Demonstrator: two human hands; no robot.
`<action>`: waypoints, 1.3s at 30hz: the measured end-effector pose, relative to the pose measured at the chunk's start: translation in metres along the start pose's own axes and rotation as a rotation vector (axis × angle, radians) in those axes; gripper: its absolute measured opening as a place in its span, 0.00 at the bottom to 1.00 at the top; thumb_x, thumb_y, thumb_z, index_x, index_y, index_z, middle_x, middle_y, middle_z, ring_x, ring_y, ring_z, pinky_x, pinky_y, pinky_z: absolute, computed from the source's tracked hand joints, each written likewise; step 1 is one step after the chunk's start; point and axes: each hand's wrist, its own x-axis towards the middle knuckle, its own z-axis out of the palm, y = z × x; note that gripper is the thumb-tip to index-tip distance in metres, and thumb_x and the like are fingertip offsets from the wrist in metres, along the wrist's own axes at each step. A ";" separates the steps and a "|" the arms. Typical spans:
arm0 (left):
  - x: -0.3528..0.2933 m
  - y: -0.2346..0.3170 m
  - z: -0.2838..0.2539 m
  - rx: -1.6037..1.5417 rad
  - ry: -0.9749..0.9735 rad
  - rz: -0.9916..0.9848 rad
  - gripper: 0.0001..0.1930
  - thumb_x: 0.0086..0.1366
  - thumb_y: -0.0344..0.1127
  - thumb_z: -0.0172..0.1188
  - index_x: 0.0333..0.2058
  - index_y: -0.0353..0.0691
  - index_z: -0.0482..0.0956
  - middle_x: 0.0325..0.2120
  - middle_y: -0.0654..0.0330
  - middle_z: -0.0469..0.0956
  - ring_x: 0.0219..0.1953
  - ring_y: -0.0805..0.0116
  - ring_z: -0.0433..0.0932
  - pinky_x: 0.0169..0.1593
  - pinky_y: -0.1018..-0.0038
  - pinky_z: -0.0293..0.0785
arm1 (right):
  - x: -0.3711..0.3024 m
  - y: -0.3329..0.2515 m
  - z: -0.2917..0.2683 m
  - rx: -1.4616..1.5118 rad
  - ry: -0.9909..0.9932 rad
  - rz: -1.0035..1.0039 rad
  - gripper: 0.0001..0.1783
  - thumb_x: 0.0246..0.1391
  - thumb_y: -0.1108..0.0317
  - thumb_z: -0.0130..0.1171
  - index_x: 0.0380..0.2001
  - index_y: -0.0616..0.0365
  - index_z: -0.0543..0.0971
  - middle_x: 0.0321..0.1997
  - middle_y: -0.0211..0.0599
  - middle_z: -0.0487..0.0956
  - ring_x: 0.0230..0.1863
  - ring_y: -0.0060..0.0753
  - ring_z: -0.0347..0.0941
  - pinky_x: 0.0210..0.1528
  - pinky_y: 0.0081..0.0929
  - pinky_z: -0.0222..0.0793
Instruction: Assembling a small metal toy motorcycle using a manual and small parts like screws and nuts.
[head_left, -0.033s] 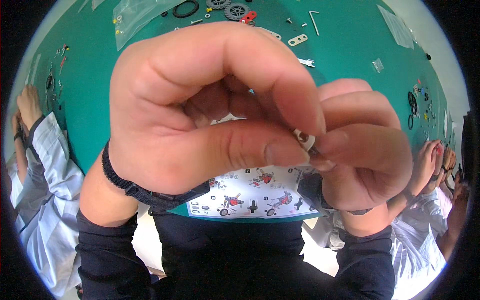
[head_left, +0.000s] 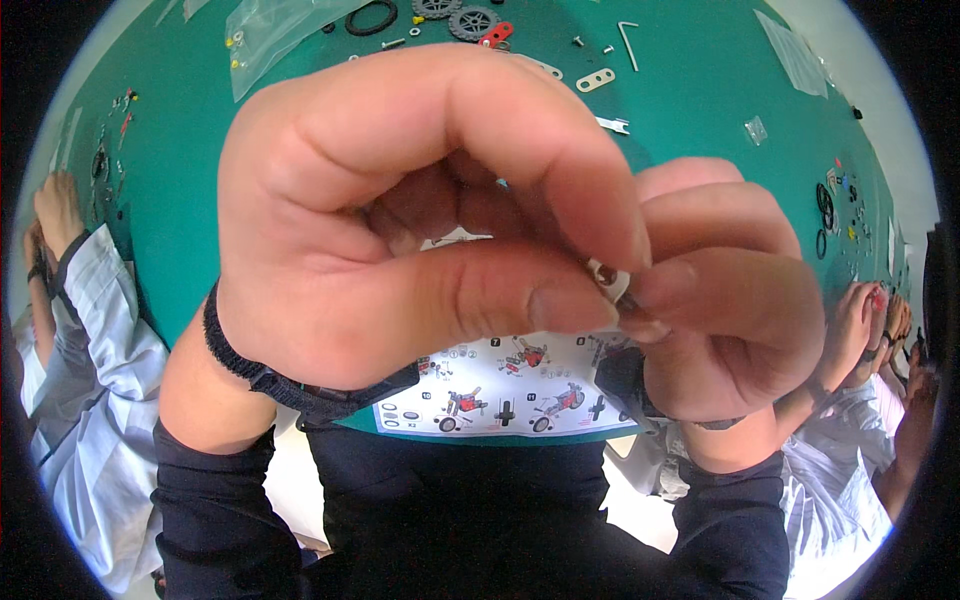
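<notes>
My left hand [head_left: 400, 210] is curled, its thumb and index finger pinching a small pale metal piece with a round hole [head_left: 608, 277]. Against those fingertips, my right hand [head_left: 735, 290] is closed too, with thumb and finger pressed together at the piece's lower edge. Most of the piece is covered by fingers, so its full shape is hidden. Both hands are raised close to the camera, above a printed instruction sheet [head_left: 470, 412] with pictures of a small model vehicle.
On the green table [head_left: 700, 90] lie grey wheels [head_left: 474, 23], a black tyre [head_left: 372, 17], a red perforated strip [head_left: 496, 35], a pale perforated strip [head_left: 596, 80], a hex key [head_left: 628, 46], a small spanner [head_left: 614, 126] and a plastic bag [head_left: 285, 40]. Other people's hands [head_left: 60, 210] are at both sides.
</notes>
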 end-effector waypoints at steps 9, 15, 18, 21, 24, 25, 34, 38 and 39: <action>0.002 -0.001 -0.001 0.100 0.002 0.118 0.18 0.53 0.42 0.77 0.30 0.40 0.77 0.29 0.55 0.77 0.28 0.69 0.77 0.30 0.79 0.73 | -0.004 -0.005 0.000 0.032 0.005 0.126 0.11 0.55 0.70 0.68 0.38 0.60 0.77 0.42 0.48 0.80 0.42 0.43 0.76 0.45 0.36 0.73; 0.000 0.009 -0.020 0.481 -0.114 0.163 0.15 0.53 0.37 0.75 0.31 0.38 0.77 0.29 0.55 0.77 0.28 0.67 0.76 0.31 0.76 0.72 | -0.002 -0.005 0.005 0.286 0.027 0.237 0.13 0.50 0.73 0.69 0.38 0.64 0.78 0.45 0.51 0.78 0.44 0.41 0.75 0.48 0.36 0.71; -0.002 0.009 -0.019 0.538 -0.116 0.196 0.14 0.54 0.35 0.74 0.32 0.38 0.77 0.29 0.55 0.76 0.28 0.67 0.76 0.32 0.76 0.72 | 0.000 -0.003 0.002 0.323 0.006 0.284 0.16 0.47 0.73 0.72 0.38 0.65 0.80 0.47 0.51 0.78 0.47 0.40 0.74 0.50 0.33 0.70; 0.000 0.009 -0.021 0.580 -0.133 0.216 0.14 0.55 0.36 0.74 0.33 0.38 0.77 0.29 0.55 0.76 0.29 0.66 0.75 0.33 0.76 0.72 | 0.001 -0.004 0.001 0.365 0.008 0.357 0.18 0.44 0.71 0.74 0.38 0.66 0.81 0.48 0.51 0.77 0.48 0.39 0.74 0.51 0.29 0.69; 0.002 0.009 -0.022 0.641 -0.159 0.250 0.14 0.55 0.36 0.73 0.33 0.37 0.77 0.29 0.55 0.75 0.30 0.66 0.75 0.34 0.75 0.73 | -0.001 -0.008 0.003 0.456 0.087 0.470 0.18 0.43 0.72 0.74 0.37 0.67 0.82 0.47 0.51 0.78 0.48 0.39 0.74 0.51 0.29 0.69; 0.002 0.007 -0.021 0.640 -0.160 0.250 0.14 0.55 0.36 0.73 0.33 0.37 0.77 0.29 0.55 0.75 0.30 0.66 0.75 0.34 0.75 0.73 | -0.001 -0.008 0.002 0.455 0.087 0.470 0.18 0.43 0.72 0.74 0.37 0.67 0.82 0.47 0.51 0.78 0.48 0.39 0.74 0.51 0.29 0.69; 0.007 0.003 -0.019 0.509 -0.230 0.198 0.16 0.59 0.42 0.72 0.34 0.36 0.77 0.31 0.54 0.74 0.31 0.67 0.74 0.35 0.78 0.69 | -0.001 -0.009 0.000 0.415 0.073 0.457 0.13 0.43 0.72 0.74 0.32 0.68 0.83 0.42 0.50 0.81 0.38 0.34 0.78 0.41 0.25 0.74; -0.001 -0.002 -0.009 0.290 -0.092 0.046 0.17 0.62 0.45 0.69 0.34 0.38 0.75 0.31 0.54 0.74 0.31 0.69 0.73 0.35 0.77 0.68 | -0.001 -0.011 -0.001 0.359 0.049 0.442 0.12 0.43 0.72 0.74 0.31 0.68 0.84 0.42 0.50 0.81 0.38 0.35 0.78 0.41 0.25 0.74; -0.002 -0.001 -0.007 0.231 -0.039 0.006 0.17 0.63 0.46 0.68 0.34 0.39 0.75 0.32 0.54 0.74 0.31 0.69 0.72 0.35 0.77 0.68 | 0.000 -0.012 0.000 0.360 0.056 0.425 0.12 0.44 0.72 0.74 0.31 0.68 0.84 0.42 0.49 0.82 0.37 0.35 0.79 0.41 0.25 0.74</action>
